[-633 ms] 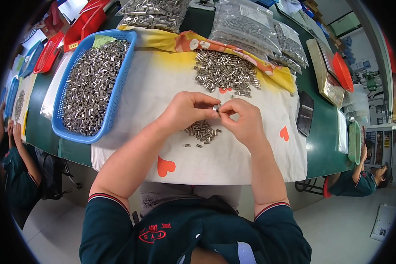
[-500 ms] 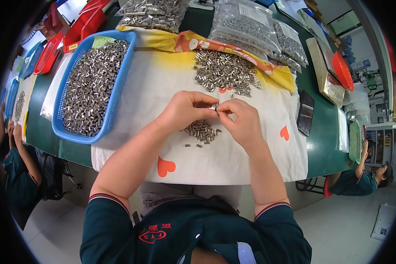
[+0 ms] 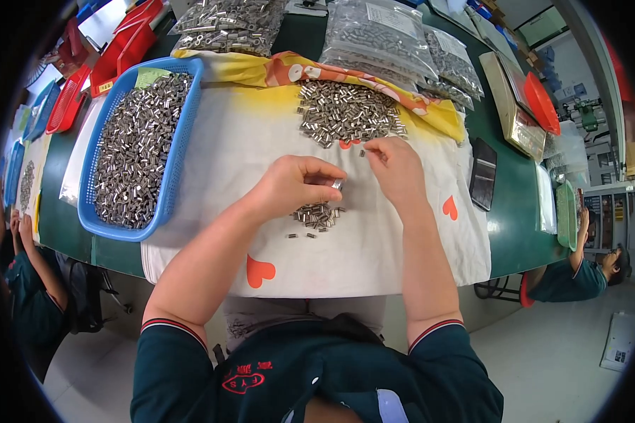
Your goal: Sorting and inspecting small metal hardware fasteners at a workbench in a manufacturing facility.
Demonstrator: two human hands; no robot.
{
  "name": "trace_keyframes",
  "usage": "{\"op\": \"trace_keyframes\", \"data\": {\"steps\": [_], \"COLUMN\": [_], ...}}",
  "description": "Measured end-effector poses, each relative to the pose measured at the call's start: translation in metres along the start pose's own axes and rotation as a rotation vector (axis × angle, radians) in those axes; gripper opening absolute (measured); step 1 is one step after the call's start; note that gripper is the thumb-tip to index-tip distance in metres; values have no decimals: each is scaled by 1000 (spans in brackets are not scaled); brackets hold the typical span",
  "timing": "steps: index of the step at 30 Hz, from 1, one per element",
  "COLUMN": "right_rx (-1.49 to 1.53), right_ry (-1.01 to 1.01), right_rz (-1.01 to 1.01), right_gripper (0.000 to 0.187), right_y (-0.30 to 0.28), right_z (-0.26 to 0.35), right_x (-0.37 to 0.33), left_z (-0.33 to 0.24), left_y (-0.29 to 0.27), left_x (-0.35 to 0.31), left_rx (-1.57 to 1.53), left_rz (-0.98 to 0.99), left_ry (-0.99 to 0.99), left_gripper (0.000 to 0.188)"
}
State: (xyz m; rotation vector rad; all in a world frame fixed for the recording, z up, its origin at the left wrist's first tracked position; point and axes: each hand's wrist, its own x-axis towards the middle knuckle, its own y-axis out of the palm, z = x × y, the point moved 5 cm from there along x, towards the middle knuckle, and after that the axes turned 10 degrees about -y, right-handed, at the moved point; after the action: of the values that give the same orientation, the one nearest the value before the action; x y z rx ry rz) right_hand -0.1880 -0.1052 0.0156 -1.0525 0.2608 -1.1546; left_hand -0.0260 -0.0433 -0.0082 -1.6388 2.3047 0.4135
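My left hand [image 3: 300, 185] pinches a small shiny metal sleeve [image 3: 337, 185] between thumb and fingers, above a small pile of metal sleeves [image 3: 319, 216] on the white cloth. My right hand [image 3: 398, 169] has reached to the near edge of a larger pile of metal sleeves [image 3: 346, 113]. Its thumb and fingertips are drawn together beside a single loose sleeve [image 3: 362, 153]. Whether they grip anything is hidden. Two stray sleeves [image 3: 301, 235] lie just in front of the small pile.
A blue basket [image 3: 164, 173] full of metal sleeves stands at left. Bags of metal parts [image 3: 377, 39] lie beyond the rolled yellow cloth edge [image 3: 444, 116]. At right are a phone [image 3: 483, 174] and a red tray [image 3: 541, 104]. Co-workers sit at left [image 3: 32, 271] and right [image 3: 578, 271].
My right hand has left my left hand and moved away, toward the larger pile. My left hand still holds its sleeve and stays over the small pile. The view has shifted slightly.
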Motion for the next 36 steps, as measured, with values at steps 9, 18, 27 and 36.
{"op": "trace_keyframes", "data": {"steps": [9, 18, 27, 36], "right_rx": [-255, 529, 87, 224], "right_ry": [-76, -17, -342, -243], "right_rz": [159, 157, -16, -9], "right_gripper": [7, 8, 8, 7], "right_y": [7, 3, 1, 2], "right_z": [20, 45, 67, 62], "right_x": [-3, -12, -16, -16], "left_z": [0, -1, 3, 1], "left_y": [-5, -8, -8, -11], "left_x": [1, 2, 2, 4], "left_rx": [-136, -232, -75, -93], "left_rz": [-7, -34, -146, -111], "left_ry": [-7, 42, 47, 59], "left_gripper": [27, 29, 27, 27]}}
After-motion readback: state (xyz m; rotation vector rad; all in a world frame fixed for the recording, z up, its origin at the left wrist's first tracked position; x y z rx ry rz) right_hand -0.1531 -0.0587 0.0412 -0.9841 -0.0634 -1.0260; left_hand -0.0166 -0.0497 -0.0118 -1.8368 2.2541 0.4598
